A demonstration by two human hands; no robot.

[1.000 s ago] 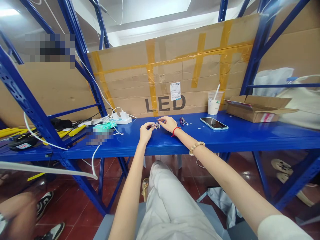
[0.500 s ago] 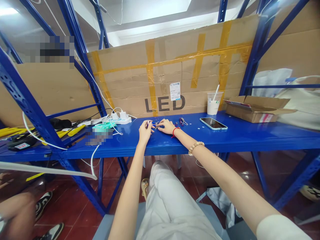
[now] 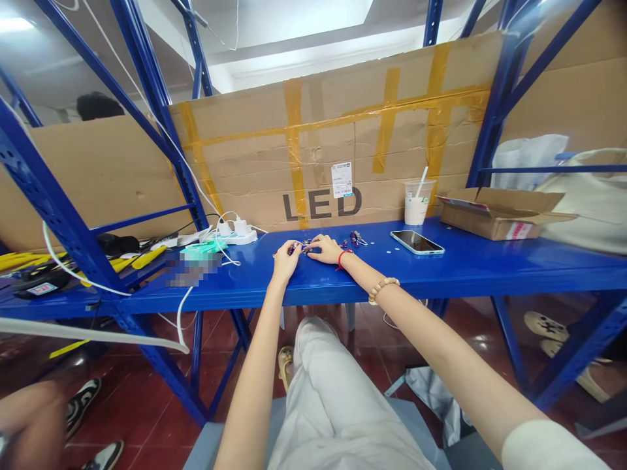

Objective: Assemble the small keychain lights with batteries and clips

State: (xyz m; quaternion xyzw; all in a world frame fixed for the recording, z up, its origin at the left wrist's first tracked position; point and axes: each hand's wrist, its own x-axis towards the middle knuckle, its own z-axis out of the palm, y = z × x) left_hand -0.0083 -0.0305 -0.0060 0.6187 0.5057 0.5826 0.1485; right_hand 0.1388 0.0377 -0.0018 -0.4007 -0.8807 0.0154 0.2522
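Fiddly work, apparently mid-job: at a blue bench (image 3: pixel 249 267), a seated person's L hand (image 3: pixel 287 260) pinched a small dark pc. (image 3: pixel 292 249) btwn its fingertips. The R hand (image 3: pixel 323 248), fingers bent, was at small bits (image 3: pixel 305 252) just beside it; from where I stood, couldn't tell if it gripped any. Progress looked partial: nothing finished could be made out, and a purple-and-metal pc. (image 3: pixel 359 239) lay apart, untouched, beyond the R hand. Amt. left hard to judge w/ fingers in the way. Elsewhere on the bench: phone (image 3: pixel 418 243) face up to the R, plastic cup (image 3: pixel 415 210) w/ straw (image 3: pixel 422 181) behind it, open carton (image 3: pixel 480 223) nr. the R end, power strip (image 3: pixel 240 237) to the L. Backdrop: tall cardboard sheet (image 3: pixel 255 173) marked "LED", taped; blue steel uprights each side, red tile floor (image 3: pixel 367 365) below, another person's leg (image 3: pixel 32 411) far L.
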